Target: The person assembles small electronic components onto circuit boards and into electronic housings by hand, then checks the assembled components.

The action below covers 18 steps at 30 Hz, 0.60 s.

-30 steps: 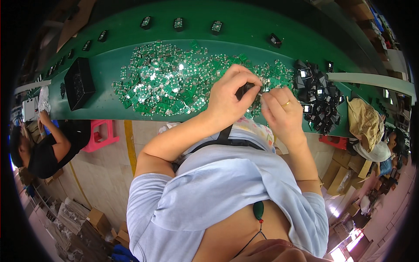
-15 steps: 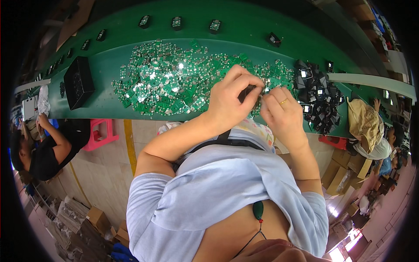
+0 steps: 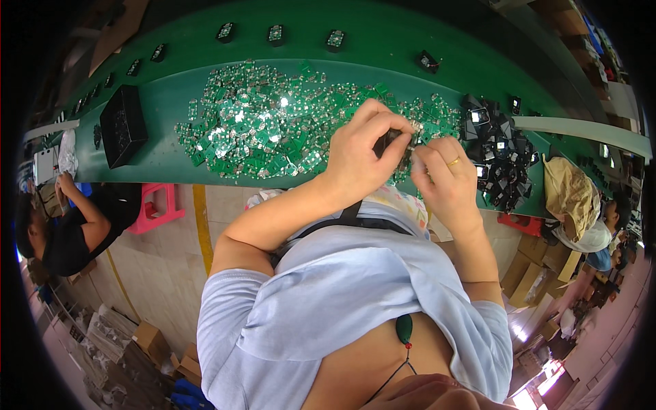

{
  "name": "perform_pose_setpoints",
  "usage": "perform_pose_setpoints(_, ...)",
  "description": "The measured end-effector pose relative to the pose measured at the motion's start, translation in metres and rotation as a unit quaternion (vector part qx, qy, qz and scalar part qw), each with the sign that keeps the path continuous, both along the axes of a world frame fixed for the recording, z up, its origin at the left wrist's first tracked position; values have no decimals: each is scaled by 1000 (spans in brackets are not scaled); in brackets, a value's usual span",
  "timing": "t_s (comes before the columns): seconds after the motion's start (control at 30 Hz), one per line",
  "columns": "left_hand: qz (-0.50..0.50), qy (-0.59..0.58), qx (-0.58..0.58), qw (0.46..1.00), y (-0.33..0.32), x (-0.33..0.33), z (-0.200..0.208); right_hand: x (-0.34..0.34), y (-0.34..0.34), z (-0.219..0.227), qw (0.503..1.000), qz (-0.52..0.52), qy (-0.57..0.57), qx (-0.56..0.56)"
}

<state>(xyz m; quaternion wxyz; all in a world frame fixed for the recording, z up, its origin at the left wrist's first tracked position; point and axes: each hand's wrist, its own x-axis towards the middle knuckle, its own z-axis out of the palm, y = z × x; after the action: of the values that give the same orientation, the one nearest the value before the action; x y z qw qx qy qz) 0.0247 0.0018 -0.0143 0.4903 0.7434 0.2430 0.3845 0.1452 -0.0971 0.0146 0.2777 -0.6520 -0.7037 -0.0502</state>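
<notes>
My left hand (image 3: 359, 154) is closed on a small black casing (image 3: 384, 142), most of it hidden behind the thumb and fingers. Close beside it, my right hand (image 3: 447, 174) has its fingers curled and thumb against the forefinger; whatever is in that pinch is too small to make out. Both hands are over the near edge of a spread heap of small green circuit boards (image 3: 253, 126). To the right of my right hand lies a pile of black casings (image 3: 502, 147), some with thin wires.
A black open box (image 3: 124, 128) stands left on the green bench. Along the belt (image 3: 383, 31) behind sit several black casings with boards (image 3: 275, 34). A pale curved bar (image 3: 584, 130) crosses at right. A person (image 3: 68, 225) works at left beside a pink stool (image 3: 156, 208).
My right hand has drawn slightly right, away from the left hand's fingertips. My left hand stays almost in place, still holding the black casing.
</notes>
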Motion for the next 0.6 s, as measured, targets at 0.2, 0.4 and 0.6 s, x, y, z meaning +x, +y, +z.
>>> perform_pose_setpoints(0.2,0,7,3,1000,-1,-1,1,-1,0,-1,1000,-1,-4,-8)
perform_pose_setpoints(0.4,5,-1,9,1000,-2,-1,0,-2,1,0,1000,-1,-14,-11)
perform_pose_setpoints(0.6,9,-1,20,1000,-1,-1,-1,-2,1,2,1000,2,-18,-19)
